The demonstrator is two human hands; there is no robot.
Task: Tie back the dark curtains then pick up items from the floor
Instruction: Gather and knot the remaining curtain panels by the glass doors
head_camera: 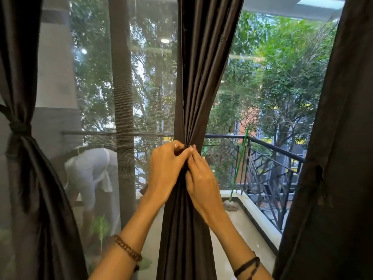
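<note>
Nearest the camera, two forearms rise from the lower edge of the view, each with a dark band at the wrist. The left hand (165, 168) and the right hand (203, 180) meet at the gathered waist of the middle curtain (193, 77), which hangs between two window panes. The left fingers (181, 153) are curled round the bunched folds from the left side. The right fingers (194, 152) are curled and pinch the same bunch from the front. Both hands grip cloth; a tie cord is not discernible between them.

Handling judgement: the fabric is soft, pleated and slightly glossy, so it is likely light but prone to sliding out of a loose grip. Take hold at the narrow waist, where the folds are already compressed, and keep the bunch squeezed while the tie is closed.

To the left, the left curtain (22, 158) is already cinched by a knotted tie (19, 126). The right curtain (333, 158) hangs at the right edge; a dark tie appears at its edge, unclear.

Beyond the glass, a balcony railing (272, 146) and trees (282, 67) are visible. A person in white (90, 174) bends down behind the left mesh pane. The floor items are out of view.
</note>
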